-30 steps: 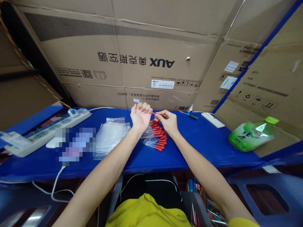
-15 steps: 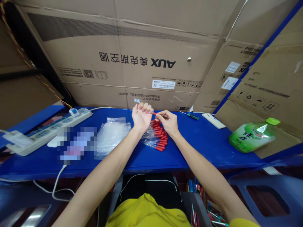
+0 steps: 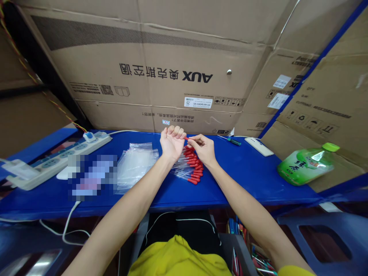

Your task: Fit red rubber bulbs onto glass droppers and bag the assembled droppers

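Note:
Above the blue table a small red-handled screwdriver (image 3: 187, 138) spans my two hands. My left hand (image 3: 172, 143), palm up, has its fingers curled round one end, which they hide. With thumb and fingertips, my right hand (image 3: 203, 148) pinches the red handle. Just below both hands lies a fanned pile of red-handled screwdrivers (image 3: 196, 171), their thin shafts in clear plastic and pointing left. Left of my left forearm rests a stack of clear zip bags (image 3: 133, 168).
A white power strip (image 3: 61, 155) and a pixelated phone-like object (image 3: 94, 176) lie left. Toward the right are a green-handled screwdriver (image 3: 234, 142), a white flat device (image 3: 258, 147) and a green tea bottle (image 3: 304, 165). Cardboard (image 3: 161, 50) walls the back.
Both hands keep nearly the same pose around the red-handled screwdriver. My right hand has shifted very slightly left; the view has moved a little too.

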Tool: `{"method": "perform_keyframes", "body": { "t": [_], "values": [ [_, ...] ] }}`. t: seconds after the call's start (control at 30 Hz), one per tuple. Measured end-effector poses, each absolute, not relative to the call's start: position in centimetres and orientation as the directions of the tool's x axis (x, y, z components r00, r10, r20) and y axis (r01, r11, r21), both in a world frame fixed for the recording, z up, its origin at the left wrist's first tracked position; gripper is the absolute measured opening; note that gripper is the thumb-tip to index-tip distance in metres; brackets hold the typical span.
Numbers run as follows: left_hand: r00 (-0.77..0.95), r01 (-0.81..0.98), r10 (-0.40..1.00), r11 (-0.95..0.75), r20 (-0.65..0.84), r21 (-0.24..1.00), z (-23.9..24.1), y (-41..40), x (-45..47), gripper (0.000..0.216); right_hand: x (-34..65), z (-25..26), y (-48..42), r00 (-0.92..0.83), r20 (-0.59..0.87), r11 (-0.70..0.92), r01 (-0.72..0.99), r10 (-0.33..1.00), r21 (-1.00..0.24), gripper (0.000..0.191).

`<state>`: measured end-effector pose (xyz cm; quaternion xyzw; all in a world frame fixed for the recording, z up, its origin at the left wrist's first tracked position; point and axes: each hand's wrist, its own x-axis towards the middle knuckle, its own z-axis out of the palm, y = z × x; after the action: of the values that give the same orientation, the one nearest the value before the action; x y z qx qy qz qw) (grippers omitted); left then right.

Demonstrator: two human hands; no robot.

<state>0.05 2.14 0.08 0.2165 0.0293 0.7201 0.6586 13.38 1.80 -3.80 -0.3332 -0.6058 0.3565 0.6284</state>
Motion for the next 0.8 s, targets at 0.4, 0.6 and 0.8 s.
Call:
{"method": "perform_keyframes", "body": {
  "t": [0.4,0.6,0.8],
  "values": [
    [-0.048,-0.933,0.966,-0.135,0.254,0.335,0.10,2.23,-0.16,0.040,13.53,-4.10,1.97,0.001,0.536,0.536,-0.012,0.844,-0.844,0.034],
    [-0.044,-0.923,0.971,-0.129,0.234,0.362,-0.06,2.15,-0.04,0.040,13.68,-4.21,2.04,-0.003,0.549,0.549,0.004,0.836,-0.836,0.032],
    [-0.055,-0.928,0.970,-0.137,0.239,0.345,-0.04,2.34,-0.03,0.039,13.63,-4.11,2.16,-0.014,0.565,0.566,0.034,0.825,-0.824,0.031]
  ]
}}
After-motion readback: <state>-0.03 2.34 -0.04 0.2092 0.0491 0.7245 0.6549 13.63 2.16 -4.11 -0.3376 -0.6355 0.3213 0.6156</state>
